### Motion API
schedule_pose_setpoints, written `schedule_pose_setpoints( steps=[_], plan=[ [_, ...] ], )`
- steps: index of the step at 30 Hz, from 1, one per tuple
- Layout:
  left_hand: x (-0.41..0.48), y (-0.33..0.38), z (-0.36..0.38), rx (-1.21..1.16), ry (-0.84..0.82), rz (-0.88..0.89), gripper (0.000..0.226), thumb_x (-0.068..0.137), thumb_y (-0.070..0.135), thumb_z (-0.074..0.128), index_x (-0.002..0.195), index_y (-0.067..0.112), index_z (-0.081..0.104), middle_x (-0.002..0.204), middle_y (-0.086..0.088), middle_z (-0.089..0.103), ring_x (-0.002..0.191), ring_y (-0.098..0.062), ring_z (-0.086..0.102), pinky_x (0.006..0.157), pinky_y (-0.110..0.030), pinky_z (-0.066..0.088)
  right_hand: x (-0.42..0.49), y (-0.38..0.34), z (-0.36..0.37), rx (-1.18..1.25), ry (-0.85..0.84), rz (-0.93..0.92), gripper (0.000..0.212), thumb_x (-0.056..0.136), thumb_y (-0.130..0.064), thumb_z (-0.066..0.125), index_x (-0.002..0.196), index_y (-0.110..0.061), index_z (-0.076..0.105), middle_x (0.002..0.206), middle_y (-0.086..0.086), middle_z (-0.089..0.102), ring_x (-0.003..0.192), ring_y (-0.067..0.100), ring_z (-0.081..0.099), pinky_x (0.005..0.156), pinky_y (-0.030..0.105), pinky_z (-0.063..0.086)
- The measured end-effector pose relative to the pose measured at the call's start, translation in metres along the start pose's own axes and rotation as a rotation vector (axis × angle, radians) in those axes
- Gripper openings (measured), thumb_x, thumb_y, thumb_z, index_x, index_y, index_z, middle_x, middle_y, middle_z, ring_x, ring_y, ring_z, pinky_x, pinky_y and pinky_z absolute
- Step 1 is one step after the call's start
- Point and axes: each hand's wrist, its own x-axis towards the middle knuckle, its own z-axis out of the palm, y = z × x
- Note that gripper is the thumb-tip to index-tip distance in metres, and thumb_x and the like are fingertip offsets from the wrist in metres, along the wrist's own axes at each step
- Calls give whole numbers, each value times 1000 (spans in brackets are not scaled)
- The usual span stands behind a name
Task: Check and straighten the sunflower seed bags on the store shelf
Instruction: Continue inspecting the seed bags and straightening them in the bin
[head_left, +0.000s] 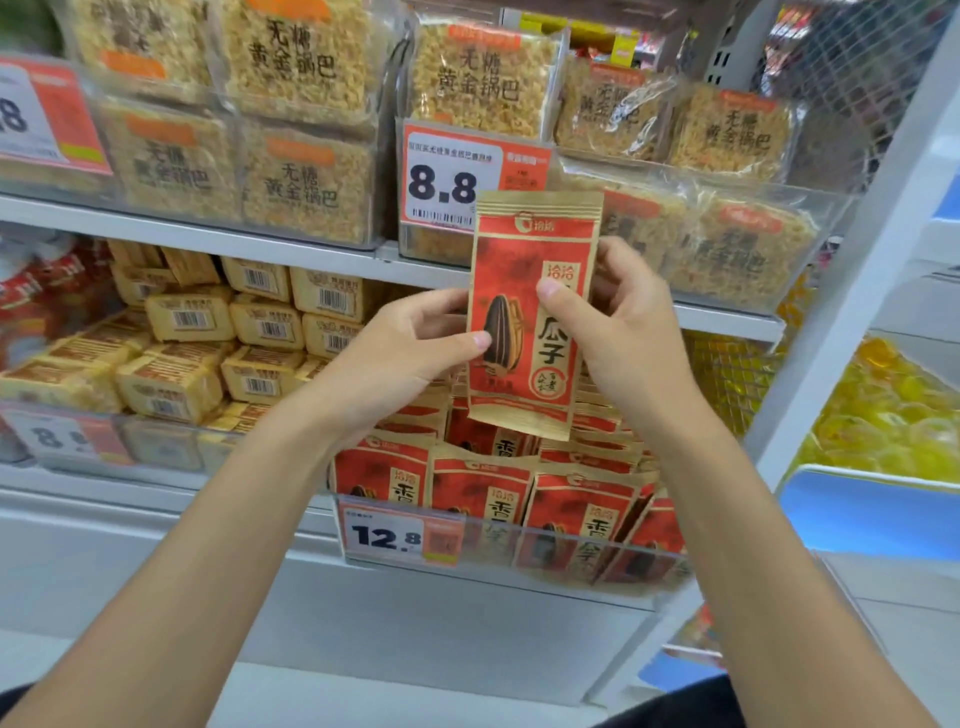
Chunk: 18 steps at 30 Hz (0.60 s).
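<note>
Left hand (410, 353) and right hand (631, 332) pinch 1 upright seed bag (530, 322) by its side edges | shelved bags (480, 491) stand at its 6 o'clock

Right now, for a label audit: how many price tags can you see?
4: a cut-off tag upper left; the 8.8 tag centre, behind the held bag; a blurred tag lower left; the 12.8 tag bottom centre. More may be hidden.
</note>
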Motion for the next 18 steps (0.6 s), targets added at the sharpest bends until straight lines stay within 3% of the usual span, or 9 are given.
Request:
schedule_pose_setpoints(
  steps=[3,5,8,10,13,15,18],
  plan=[
    [4,-7,-4,48,42,18,36,97,11,59,129,25,61,114,6,73,108,-5,67,96,-28,53,-7,18,2,5,-7,43,16,94,-13,62,108,-20,61,106,-1,71,98,10,68,81,31,56],
    [5,-8,-5,17,83,32,43,96,10,60,133,30,55,112,2,73,103,-7,69,87,-23,56,-9,22,6,-1,-1,37,18,94,-13,63,111,-17,61,108,-1,71,99,10,68,84,32,56],
    [6,-7,-10,19,139,85,44,95,8,61,129,36,54,110,2,73,101,-9,70,84,-25,57,-7,21,10,20,13,16,23,94,-13,64,116,-14,61,110,-1,71,102,10,67,87,32,56],
    [6,-6,-14,93,137,98,42,93,6,63,126,33,58,109,2,72,99,-8,70,85,-24,56,-6,22,13,-30,-9,-3,22,93,-13,65,115,-15,61,109,-3,70,101,9,67,89,31,55],
    [4,-10,-16,267,95,43,31,89,4,68,111,26,64,98,8,74,89,2,69,77,-11,52,-7,29,13,-174,-119,45,27,91,-17,68,117,-20,64,110,-10,70,106,5,64,96,37,52],
    [3,-14,-17,376,50,0,22,86,10,72,103,24,67,94,12,75,89,2,68,83,-20,54,-9,31,8,-272,-208,115,26,89,-19,69,114,-24,67,107,-13,71,103,2,64,96,37,51],
    [7,-15,-20,572,-44,-72,17,86,25,73,102,30,71,95,16,73,93,1,66,91,-33,52,-10,27,-2,-339,-238,160,11,89,-22,69,99,-26,67,94,-8,72,88,10,68,83,41,56]
  ],
)
